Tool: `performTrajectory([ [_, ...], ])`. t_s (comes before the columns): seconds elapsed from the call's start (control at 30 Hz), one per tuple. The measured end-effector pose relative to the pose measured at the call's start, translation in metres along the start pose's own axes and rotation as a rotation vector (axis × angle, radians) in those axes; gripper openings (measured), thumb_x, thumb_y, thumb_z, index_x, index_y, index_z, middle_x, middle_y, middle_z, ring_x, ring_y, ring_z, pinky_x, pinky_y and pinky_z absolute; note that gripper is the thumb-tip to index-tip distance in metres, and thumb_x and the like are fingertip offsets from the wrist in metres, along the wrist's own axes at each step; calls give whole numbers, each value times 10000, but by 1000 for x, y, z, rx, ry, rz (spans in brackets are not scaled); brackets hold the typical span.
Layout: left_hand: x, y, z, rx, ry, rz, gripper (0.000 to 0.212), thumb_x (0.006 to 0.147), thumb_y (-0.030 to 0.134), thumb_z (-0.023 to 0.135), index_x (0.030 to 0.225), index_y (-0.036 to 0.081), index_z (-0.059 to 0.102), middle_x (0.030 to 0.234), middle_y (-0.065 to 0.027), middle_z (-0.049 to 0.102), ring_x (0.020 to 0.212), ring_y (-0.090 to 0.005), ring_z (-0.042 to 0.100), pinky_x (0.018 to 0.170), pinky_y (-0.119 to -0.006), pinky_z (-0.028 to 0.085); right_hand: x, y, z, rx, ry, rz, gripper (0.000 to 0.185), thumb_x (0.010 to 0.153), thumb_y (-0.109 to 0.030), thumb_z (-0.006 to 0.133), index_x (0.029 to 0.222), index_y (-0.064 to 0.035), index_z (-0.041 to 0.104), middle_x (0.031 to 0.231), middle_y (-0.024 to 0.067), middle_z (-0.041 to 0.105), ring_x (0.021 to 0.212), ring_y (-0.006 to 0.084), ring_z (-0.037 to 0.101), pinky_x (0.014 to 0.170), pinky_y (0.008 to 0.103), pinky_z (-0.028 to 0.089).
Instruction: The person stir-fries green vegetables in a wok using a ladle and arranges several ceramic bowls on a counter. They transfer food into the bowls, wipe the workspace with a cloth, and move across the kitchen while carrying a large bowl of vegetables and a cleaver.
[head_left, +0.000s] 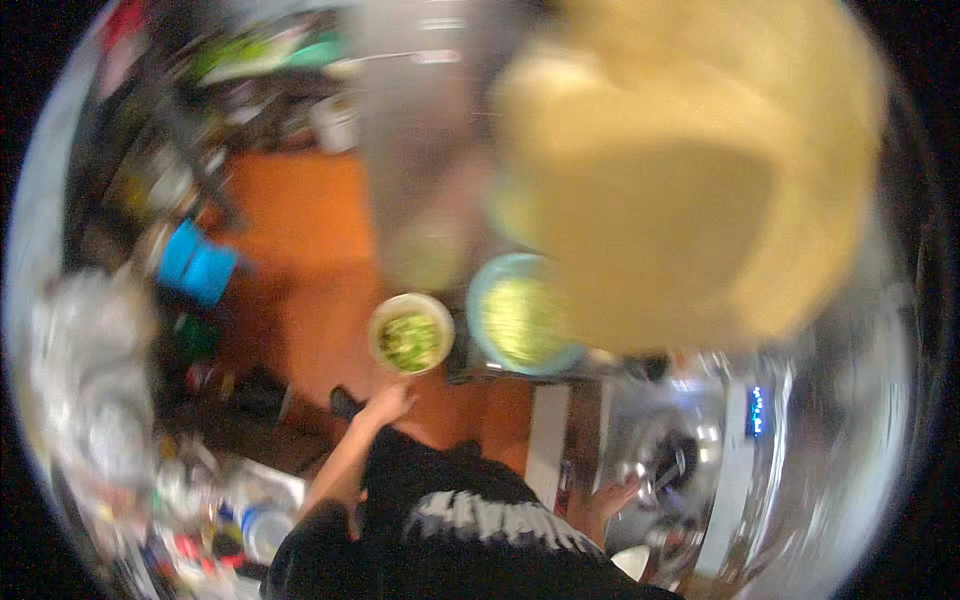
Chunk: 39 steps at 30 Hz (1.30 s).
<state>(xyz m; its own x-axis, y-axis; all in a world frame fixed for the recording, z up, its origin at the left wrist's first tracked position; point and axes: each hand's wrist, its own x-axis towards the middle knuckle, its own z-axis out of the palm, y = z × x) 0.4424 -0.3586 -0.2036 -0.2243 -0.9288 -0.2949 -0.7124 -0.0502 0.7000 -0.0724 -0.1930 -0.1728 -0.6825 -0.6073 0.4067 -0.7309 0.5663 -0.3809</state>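
Observation:
My left hand (391, 403) is at the near side of a white bowl (451, 337) holding chopped green vegetables (409, 341); blur hides whether the fingers touch the rim. To the right of that bowl stands a light-blue basin (480, 334) filled with shredded pale-green vegetables (517, 319). My right hand (621, 495) is low on the right, fingers apart, near a shiny metal surface (686, 397). I see nothing held in it. A large pale-yellow object (660, 217), blurred and close to the camera, covers part of the basin.
A steel counter (412, 127) runs up beside the orange floor (300, 217). Farther left are a bright blue object (196, 262) and clear plastic bags (94, 382). A white tub (266, 531) sits among clutter at lower left. A panel on the right has a lit blue display (756, 411).

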Motion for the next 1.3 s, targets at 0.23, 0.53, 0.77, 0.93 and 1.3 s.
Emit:
performTrajectory([
  [0.23,-80,-174,-93,-107,95,-494,359,866,296,567,1055,-3,629,1023,-247,659,985,-387,633,888,-485,484,-119,-198,147,681,-1345,-126,240,879,-103,656,1100,-26,599,837,44,621,722,131,600,647,266,502],
  [0.53,58,-291,-305,-219,356,-418,324,887,298,572,1031,10,617,1043,-245,651,1008,-389,621,879,-483,486,-171,-618,196,531,-1383,-297,301,777,31,679,1069,-17,626,776,49,639,713,142,613,675,280,501],
  [0.77,220,-335,-446,-339,202,-157,339,890,306,589,1078,25,611,1002,-210,669,942,-364,642,828,-438,501,-221,-811,314,665,-1478,-303,237,756,-22,708,987,-16,655,783,60,665,730,141,626,678,288,500],
  [0.93,271,-430,-543,-267,-70,-371,289,895,282,599,1041,33,610,992,-214,656,951,-370,632,818,-448,491,-230,-927,463,681,-1470,-251,33,803,5,647,796,-18,624,684,22,595,619,128,562,601,289,497],
  [1.3,506,-659,-938,-1076,737,-284,347,897,154,623,1182,61,447,883,-58,557,654,-147,569,547,-278,491,-148,-1237,539,829,-1403,147,169,904,-62,596,1051,22,597,888,98,633,786,175,624,712,298,509],
])
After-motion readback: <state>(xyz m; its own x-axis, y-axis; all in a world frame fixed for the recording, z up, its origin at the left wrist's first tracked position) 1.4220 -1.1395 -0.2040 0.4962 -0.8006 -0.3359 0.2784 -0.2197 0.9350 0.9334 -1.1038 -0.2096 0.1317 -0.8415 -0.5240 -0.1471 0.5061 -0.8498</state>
